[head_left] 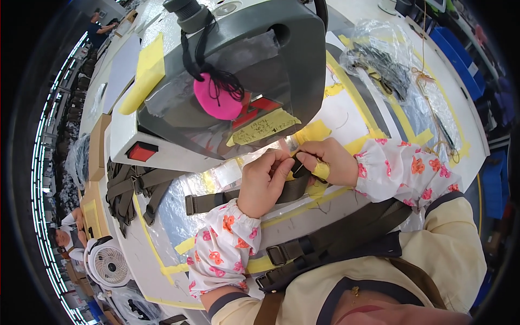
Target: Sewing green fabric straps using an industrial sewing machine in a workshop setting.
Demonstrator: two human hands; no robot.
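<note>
Under the front of a grey-and-white sewing machine (249, 86), my left hand (265, 181) and my right hand (331, 161) meet fingertip to fingertip. Both pinch a dark olive webbing strap (294, 190), which loops down between them. A piece of yellow tape wraps a finger of the right hand. To the left, past my left wrist, the strap runs out to a rectangular metal buckle (189, 205) lying on the table. What exactly sits between the fingertips is partly hidden.
More olive straps with buckles (138, 187) pile up left of the machine. Wide straps (341, 230) lie across my front. A clear plastic bag with dark cords (382, 67) rests at the far right, near blue bins (457, 59). A white fan (111, 264) stands at the left.
</note>
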